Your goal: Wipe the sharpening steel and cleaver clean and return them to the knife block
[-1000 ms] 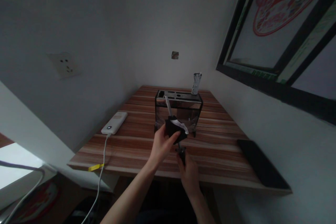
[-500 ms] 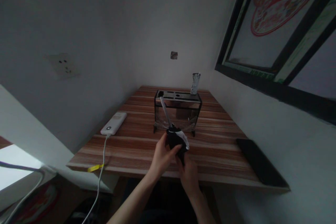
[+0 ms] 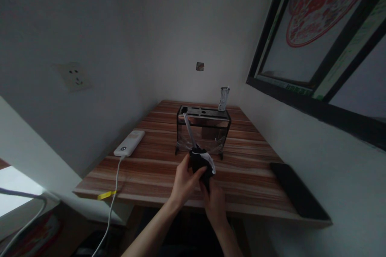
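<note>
My left hand is closed around a black cloth with a white patch, which wraps the lower part of a thin metal blade that points up and away. Just below and right of it, my right hand is closed on the tool's dark handle, mostly hidden under the cloth. Both hands hover over the near middle of the wooden table. Right behind them stands a clear rack with a black slotted top.
A white power bank lies at the left with a white cable running off the table's front edge. A black flat device lies at the right edge by the wall. A small silver packet stands behind the rack. A framed picture hangs on the right wall.
The cloth has slid down the blade toward the handle, and both hands have shifted slightly nearer and lower. The blade tip has leaned a little to the left.
</note>
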A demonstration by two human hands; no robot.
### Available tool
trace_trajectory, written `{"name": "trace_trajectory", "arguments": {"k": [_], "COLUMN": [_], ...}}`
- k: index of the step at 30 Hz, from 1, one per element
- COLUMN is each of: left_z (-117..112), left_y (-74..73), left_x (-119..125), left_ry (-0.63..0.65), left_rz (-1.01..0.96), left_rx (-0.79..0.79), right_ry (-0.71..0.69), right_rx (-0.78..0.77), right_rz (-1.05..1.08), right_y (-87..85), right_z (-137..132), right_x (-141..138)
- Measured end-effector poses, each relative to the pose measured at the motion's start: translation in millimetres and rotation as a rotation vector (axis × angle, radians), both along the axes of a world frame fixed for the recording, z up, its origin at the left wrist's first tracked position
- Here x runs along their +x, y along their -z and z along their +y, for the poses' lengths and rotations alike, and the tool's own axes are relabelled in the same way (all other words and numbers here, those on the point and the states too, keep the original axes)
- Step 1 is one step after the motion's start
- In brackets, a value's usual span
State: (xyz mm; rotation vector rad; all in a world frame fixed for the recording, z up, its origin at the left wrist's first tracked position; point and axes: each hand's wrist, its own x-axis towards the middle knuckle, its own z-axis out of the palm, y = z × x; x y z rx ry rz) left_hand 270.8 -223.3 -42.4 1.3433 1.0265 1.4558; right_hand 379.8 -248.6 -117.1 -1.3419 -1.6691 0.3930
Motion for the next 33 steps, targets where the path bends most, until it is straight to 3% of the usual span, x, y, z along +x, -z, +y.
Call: {"name": "trace_trajectory", "arguments": {"k": [12,33], "left_z": [18,51], "left_y": [-8.4,-72.7], "left_x": [-8,-33], "left_ry": [-0.078,-0.108], "left_rz": [0.087,-0.085], "left_rx": [0.091,0.208], "right_ry": [-0.01,-0.026], "right_rx": [0.029,0.041], "right_rz": [0.06,0.024], "right_y": [-0.2,2.6], "right_z": [2,-1], "right_x": [-1,0]}}
